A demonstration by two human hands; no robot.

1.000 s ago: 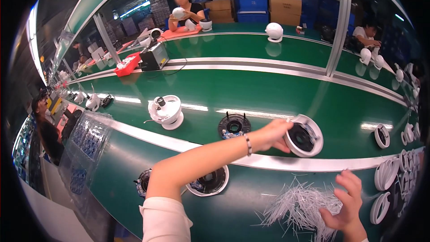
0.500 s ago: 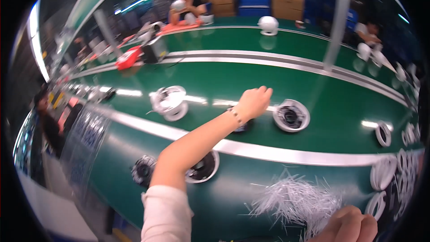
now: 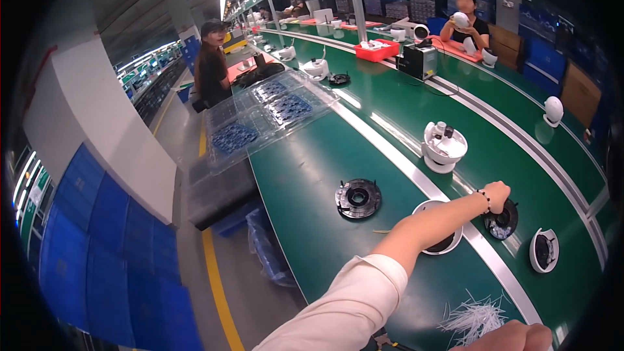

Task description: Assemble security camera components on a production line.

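Note:
My left hand (image 3: pixel 497 196) reaches across the metal rail to the green belt, its fingers curled. It is at the upper edge of a black round part (image 3: pixel 501 222) on the belt; what the fingers hold, if anything, is hidden. Under my left forearm is a white bowl-shaped housing (image 3: pixel 453 242) with a dark inside, partly covered. Another black round part (image 3: pixel 358 199) lies on the near green table. At the lower edge my right hand (image 3: pixel 510 338) is closed, beside a heap of thin white strips (image 3: pixel 476 320); its fingertips are hidden.
A white housing with a dark insert (image 3: pixel 544 251) and an open white unit (image 3: pixel 444 147) stand on the belt. Clear plastic trays with blue boards (image 3: pixel 286 109) lie at the far table end. A red bin (image 3: pixel 377 50) and black box (image 3: pixel 418 62) stand beyond. Two co-workers are nearby.
My view has swung left, bringing the aisle, trays and a co-worker into sight. The left hand stays out over the belt, now at the black round part's edge. My right hand remains low.

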